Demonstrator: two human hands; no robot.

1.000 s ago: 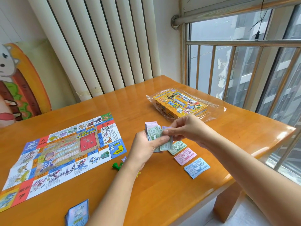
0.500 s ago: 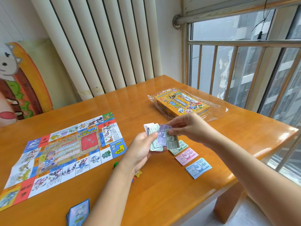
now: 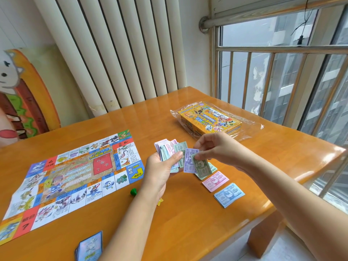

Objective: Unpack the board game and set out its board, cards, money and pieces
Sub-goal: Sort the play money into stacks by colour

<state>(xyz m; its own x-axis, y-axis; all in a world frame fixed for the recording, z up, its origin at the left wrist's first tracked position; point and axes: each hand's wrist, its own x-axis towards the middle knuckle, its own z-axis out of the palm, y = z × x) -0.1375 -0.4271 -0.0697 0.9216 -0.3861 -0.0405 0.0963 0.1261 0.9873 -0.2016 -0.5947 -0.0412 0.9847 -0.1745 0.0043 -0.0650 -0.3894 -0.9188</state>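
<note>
Well to the right of the board [image 3: 75, 176], both hands work above the table [image 3: 188, 232]: the left hand [image 3: 160, 166] has its fingers curled round a fanned wad of notes [image 3: 165, 149] with the thumb pressed on top, and the right hand [image 3: 216, 147] pinches a green note [image 3: 200, 164] between thumb and forefinger, the other fingers loosely bent. A purple note [image 3: 190, 161] juts from the fan just beside that pinch, and I cannot tell which hand really controls it. That is the likeliest slip: pull the green one away and the purple may drag out with it and land on the wrong heap. Further right of the board lie the sorted heaps, a green pile [image 3: 211, 167] mostly hidden under the hands, then a pink pile [image 3: 215, 180] and a blue pile [image 3: 228, 194]. The blue one sits nearest the table's edge, where a sweep of the right forearm could push thin paper off. A loosened left thumb would spill the whole fan over them. Under the left wrist, off the board's right edge, a green piece [image 3: 133, 191] and a yellow piece [image 3: 160, 202] could be knocked if that arm drops
</note>
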